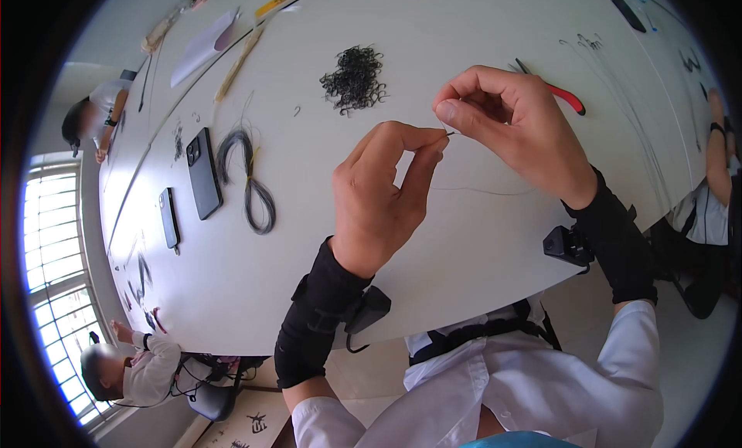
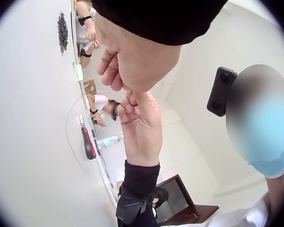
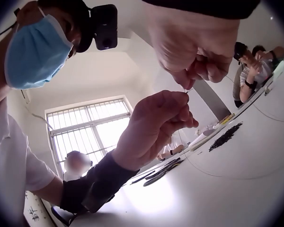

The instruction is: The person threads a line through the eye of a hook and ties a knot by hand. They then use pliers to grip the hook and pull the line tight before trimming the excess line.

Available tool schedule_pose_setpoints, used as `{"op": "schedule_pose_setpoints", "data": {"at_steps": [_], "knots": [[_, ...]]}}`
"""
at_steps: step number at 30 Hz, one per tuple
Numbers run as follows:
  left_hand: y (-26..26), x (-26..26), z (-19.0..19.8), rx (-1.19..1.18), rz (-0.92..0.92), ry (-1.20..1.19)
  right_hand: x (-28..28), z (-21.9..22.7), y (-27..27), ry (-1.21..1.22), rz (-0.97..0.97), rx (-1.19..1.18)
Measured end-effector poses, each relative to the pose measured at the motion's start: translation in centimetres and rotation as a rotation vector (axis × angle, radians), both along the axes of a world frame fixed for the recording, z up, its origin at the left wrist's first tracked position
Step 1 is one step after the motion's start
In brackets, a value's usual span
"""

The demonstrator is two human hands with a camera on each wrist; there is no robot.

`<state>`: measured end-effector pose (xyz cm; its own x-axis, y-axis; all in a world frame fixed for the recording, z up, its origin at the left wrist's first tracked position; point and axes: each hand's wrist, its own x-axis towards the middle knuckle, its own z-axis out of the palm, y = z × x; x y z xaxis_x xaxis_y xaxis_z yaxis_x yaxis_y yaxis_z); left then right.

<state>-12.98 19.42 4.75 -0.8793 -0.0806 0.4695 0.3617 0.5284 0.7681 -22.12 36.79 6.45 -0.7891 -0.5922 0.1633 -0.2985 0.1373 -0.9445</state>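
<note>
Thumb and forefinger of the left hand (image 1: 379, 189) pinch a small dark fish hook (image 1: 450, 134), most of it hidden by the fingertips. Just above and to its right, the right hand (image 1: 522, 127) has thumb and forefinger pressed together on a thin clear fishing line (image 1: 487, 190), part of which loops down over the table. Both sets of fingertips are close together in the right wrist view, with a fine strand between them. A pile of black fish hooks (image 1: 354, 79) lies beyond the hands, and a single hook (image 1: 297, 110) lies left of it.
On the white table (image 1: 309, 293) lie a coil of dark line (image 1: 259, 205), two phones (image 1: 204, 174) and red-handled pliers (image 1: 568, 99) behind the right hand. Hooks with attached lines (image 1: 591, 43) stretch along the right side. Other people sit around the table.
</note>
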Motion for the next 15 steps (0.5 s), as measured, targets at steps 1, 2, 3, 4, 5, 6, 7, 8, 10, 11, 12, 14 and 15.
{"op": "schedule_pose_setpoints", "data": {"at_steps": [1, 2, 3, 4, 5, 6, 7, 8, 10, 11, 12, 14, 15], "knots": [[0.0, 0.0, 0.0, 0.031, 0.006, -0.008, -0.1, -0.3, 0.1, -0.026, 0.004, -0.015], [0.1, 0.0, -0.1, 0.062, 0.012, -0.017, -0.2, -0.2, 0.1, -0.045, 0.003, 0.003], [0.1, -0.1, -0.1, 0.094, 0.018, -0.026, -0.2, -0.2, 0.2, -0.066, 0.002, 0.021], [0.1, -0.1, -0.2, 0.101, 0.024, -0.023, -0.1, -0.1, 0.2, -0.086, 0.002, 0.04], [0.0, -0.1, -0.3, 0.108, 0.03, -0.02, 0.0, -0.2, 0.2, -0.115, 0.008, 0.042], [-0.1, -0.1, -0.4, 0.116, 0.035, -0.017, 0.3, -0.3, 0.2, -0.145, 0.013, 0.044], [-0.1, -0.1, -0.5, 0.113, 0.04, -0.008, 0.7, -0.3, 0.1, -0.174, 0.018, 0.045], [-0.2, -0.2, -0.6, 0.111, 0.046, 0.001, 1.0, -0.3, 0.0, -0.171, 0.012, 0.051], [-0.3, -0.4, -0.6, 0.098, 0.068, 0.012, 1.8, -0.1, -0.2, -0.165, 0.001, 0.062], [-0.4, -0.4, -0.7, 0.088, 0.083, 0.014, 2.2, 0.2, -0.2, -0.126, -0.013, 0.089], [-0.4, -0.4, -0.7, 0.078, 0.097, 0.016, 2.6, 0.7, -0.2, -0.087, -0.027, 0.117], [-0.5, -0.5, -0.6, 0.065, 0.091, 0.009, 3.0, 1.0, -0.2, 0.058, -0.039, 0.131], [-0.5, -0.5, -0.5, 0.059, 0.088, 0.005, 3.2, 1.0, -0.1, 0.164, -0.036, 0.119]]}}
